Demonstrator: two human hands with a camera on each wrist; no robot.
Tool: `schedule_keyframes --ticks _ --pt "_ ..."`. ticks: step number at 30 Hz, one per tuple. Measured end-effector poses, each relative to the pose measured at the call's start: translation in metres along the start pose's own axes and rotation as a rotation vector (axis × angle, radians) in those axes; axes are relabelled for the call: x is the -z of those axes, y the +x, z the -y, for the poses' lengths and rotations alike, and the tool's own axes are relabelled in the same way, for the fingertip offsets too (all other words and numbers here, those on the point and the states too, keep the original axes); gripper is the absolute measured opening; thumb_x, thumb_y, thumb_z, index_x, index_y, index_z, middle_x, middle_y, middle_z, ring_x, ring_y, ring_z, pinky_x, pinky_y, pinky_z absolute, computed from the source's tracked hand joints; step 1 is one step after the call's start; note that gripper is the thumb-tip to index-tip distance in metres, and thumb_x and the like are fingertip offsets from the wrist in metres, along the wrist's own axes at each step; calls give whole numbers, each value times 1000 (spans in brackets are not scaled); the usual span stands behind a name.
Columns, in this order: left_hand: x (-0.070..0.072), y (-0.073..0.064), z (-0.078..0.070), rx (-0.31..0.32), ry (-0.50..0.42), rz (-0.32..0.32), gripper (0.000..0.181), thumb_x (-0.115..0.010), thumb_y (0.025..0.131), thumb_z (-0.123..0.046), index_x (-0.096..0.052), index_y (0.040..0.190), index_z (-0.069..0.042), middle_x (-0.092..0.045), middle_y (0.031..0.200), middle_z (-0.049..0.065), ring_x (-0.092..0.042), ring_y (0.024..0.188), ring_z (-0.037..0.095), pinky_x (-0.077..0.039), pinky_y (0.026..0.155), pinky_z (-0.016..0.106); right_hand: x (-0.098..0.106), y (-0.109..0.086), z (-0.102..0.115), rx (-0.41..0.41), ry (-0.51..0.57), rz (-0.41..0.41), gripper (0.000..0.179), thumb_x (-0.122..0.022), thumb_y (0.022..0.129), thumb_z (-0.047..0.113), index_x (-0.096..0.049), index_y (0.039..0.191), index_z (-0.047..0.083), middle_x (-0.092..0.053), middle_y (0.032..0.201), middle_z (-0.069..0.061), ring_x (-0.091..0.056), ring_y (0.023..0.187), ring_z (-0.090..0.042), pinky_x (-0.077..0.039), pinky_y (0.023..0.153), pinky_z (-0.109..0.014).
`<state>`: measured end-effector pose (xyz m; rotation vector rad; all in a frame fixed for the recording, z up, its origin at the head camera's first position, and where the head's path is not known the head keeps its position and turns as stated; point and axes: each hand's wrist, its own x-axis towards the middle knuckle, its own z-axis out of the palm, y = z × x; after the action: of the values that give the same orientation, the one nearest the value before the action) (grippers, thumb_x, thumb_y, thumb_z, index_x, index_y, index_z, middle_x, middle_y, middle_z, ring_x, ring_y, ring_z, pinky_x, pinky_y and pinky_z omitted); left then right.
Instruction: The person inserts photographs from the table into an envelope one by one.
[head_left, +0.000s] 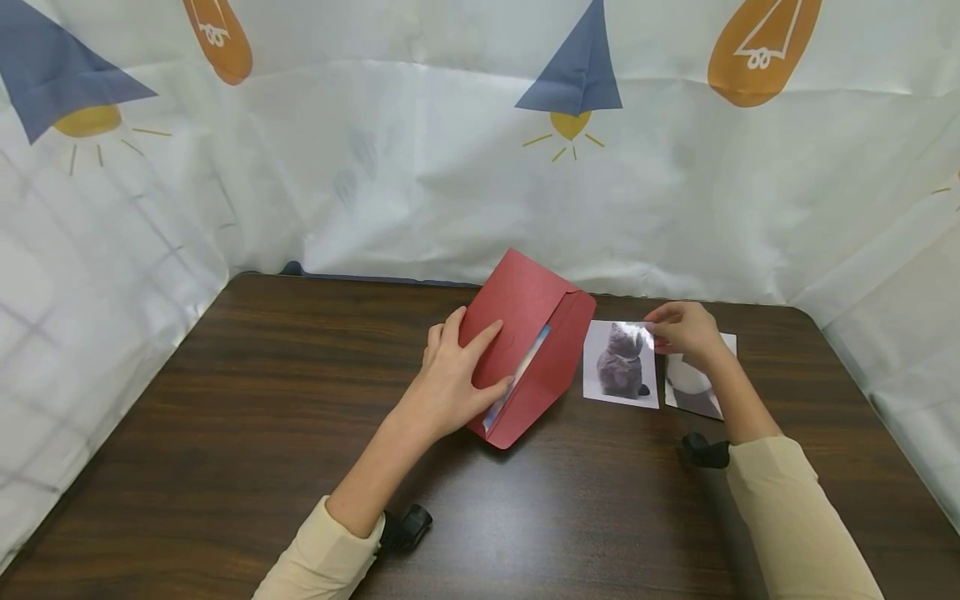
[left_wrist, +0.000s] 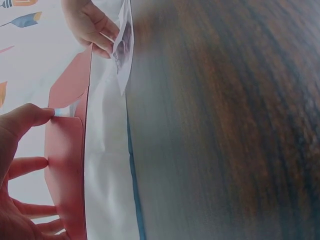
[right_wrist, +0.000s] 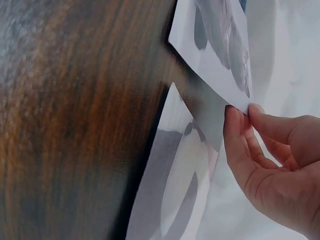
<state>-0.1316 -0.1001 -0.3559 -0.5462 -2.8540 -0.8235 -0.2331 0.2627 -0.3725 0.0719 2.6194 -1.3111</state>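
A red envelope [head_left: 517, 304] is tilted, its flap turned back and pale-blue and white paper showing in its slot. My left hand [head_left: 457, 375] holds it with fingers spread across the front and the thumb at the opening. In the left wrist view the envelope [left_wrist: 67, 150] stands edge-on beside the left hand [left_wrist: 20, 175]. My right hand [head_left: 686, 333] pinches the upper right corner of a photo of a grey cat [head_left: 621, 367]. The right wrist view shows the thumb and index finger of the right hand [right_wrist: 280, 165] on that corner, the photo [right_wrist: 215, 55] slanting.
A second photo [head_left: 693, 387], with a white shape on grey, lies right of the cat photo, partly under my right hand and forearm. All this is at the back of a dark wooden table [head_left: 300, 400]. A patterned white curtain [head_left: 420, 167] hangs behind it.
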Motion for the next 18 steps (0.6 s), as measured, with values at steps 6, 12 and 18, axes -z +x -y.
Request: schedule_keyframes --ticks 6,12,18 --pt "1 -1 0 -2 1 -2 70 -80 93 -30 -54 155 -13 -30 164 26 -35 139 46 -55 99 55 3 -2 0 15 21 7 32 -61 107 7 -58 129 -16 -70 112 -21 -65 80 -10 -63 75 -27" --pt "1 0 0 0 2 -3 70 -80 93 -30 -54 155 -13 -28 165 26 -35 140 45 -56 98 55 5 -6 1 33 -9 4 33 -60 107 9 -59 129 -16 -70 111 -20 -66 82 -12 -61 74 -24" --pt "2 -1 -1 4 -1 -3 70 -80 93 -31 -54 155 -13 -28 165 27 -34 141 46 -55 99 56 6 -9 5 40 -16 -1 34 -59 108 10 -59 131 -16 -69 115 -24 -65 82 -9 -61 75 -24"
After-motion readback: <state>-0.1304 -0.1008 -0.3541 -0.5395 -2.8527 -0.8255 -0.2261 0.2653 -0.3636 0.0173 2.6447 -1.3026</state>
